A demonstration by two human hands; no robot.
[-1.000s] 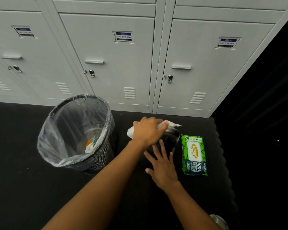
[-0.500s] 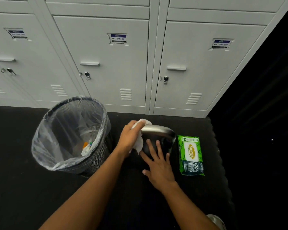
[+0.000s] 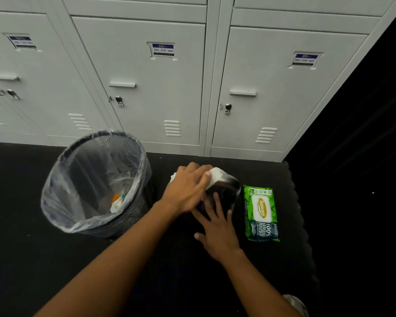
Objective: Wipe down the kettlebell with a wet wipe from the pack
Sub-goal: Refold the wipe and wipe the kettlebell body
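Mid-wipe, the left hand (image 3: 188, 191) pressed a crumpled white wet wipe (image 3: 215, 176) in its grip onto the dark, shiny kettlebell (image 3: 226, 191) on the black floor, the right hand (image 3: 217, 227) lay open-fingered, steadying it at 6 o'clock, so the next move likely called for wiping unreached sides.

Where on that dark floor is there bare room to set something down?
Bare mat lies right of the wipes pack and near the person, below the bin. It is crowded where both hands work the kettlebell, between bin and pack.
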